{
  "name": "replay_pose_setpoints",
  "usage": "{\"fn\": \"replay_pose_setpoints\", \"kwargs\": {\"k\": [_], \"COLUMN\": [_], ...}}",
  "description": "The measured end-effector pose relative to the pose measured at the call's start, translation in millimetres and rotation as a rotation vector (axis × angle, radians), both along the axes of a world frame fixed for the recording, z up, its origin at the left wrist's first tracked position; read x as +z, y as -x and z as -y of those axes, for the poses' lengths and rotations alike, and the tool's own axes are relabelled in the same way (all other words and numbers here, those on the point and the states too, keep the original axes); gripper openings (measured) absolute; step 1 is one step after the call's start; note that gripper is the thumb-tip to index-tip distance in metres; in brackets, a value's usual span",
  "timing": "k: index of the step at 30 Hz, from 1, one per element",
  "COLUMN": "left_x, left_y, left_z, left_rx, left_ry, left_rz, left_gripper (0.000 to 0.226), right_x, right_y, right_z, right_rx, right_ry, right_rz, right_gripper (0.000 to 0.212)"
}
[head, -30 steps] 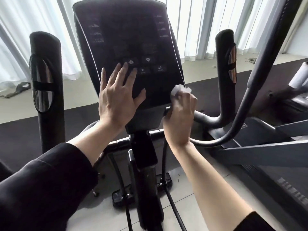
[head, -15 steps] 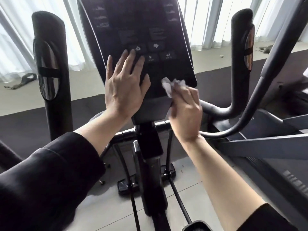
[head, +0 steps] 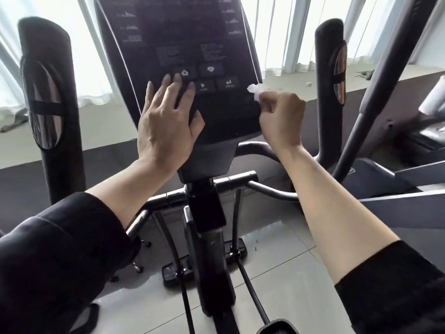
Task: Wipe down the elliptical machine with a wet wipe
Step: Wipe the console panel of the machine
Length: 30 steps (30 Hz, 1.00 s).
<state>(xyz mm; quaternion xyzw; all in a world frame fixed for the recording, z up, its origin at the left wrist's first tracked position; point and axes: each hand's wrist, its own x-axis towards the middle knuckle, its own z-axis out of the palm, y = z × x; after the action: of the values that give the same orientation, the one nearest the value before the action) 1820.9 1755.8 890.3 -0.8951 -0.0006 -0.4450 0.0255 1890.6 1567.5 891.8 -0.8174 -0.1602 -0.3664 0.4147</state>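
On the elliptical machine's console (head: 183,56) — wiping the right edge.
Left hand (head: 166,124) lies flat, steadying the console; right hand (head: 280,119) pinches the wet wipe (head: 255,89) there — best to rub slowly, pressing gently.

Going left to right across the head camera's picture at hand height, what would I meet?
Left handlebar post → left hand flat on the console → wet wipe → right hand pinching it → right handlebar post.
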Motion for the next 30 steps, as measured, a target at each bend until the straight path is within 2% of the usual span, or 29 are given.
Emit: {"fn": "replay_pose_setpoints", "kwargs": {"k": [3, 7, 11, 15, 17, 20, 25, 30], "left_x": [2, 7, 33, 42, 35, 32, 31, 31], "left_y": [2, 6, -5, -26, -32, -35, -37, -37], "left_z": [2, 2, 7, 20, 19, 17, 17, 16], "left_rx": [-0.005, -0.003, 0.018, -0.030, -0.029, -0.025, -0.067, -0.080], "left_ry": [0.014, 0.025, -0.043, -0.063, -0.115, -0.126, -0.091, -0.085], "left_rz": [-0.011, -0.049, -0.067, -0.182, -0.183, -0.166, -0.167, -0.161], "left_gripper": [0.051, 0.052, 0.046, 0.058, 0.061, 0.061, 0.061, 0.061], "right_x": [4, 1, 32, 53, 40, 24, 82, 118], "right_y": [0, 1, -30, -45, -39, -35, -105, -150], "right_z": [5, 4, -12, -16, -6, 1, -33, -46], "right_rx": [0.076, 0.127, 0.224, 0.321, 0.307, 0.244, 0.232, 0.186], "right_ry": [-0.017, -0.001, 0.076, 0.069, 0.015, -0.028, -0.032, -0.025], "right_rz": [-0.079, -0.114, -0.144, -0.207, -0.237, -0.167, -0.166, -0.234], "right_gripper": [0.020, 0.024, 0.029, 0.032, 0.031, 0.036, 0.029, 0.038]}}
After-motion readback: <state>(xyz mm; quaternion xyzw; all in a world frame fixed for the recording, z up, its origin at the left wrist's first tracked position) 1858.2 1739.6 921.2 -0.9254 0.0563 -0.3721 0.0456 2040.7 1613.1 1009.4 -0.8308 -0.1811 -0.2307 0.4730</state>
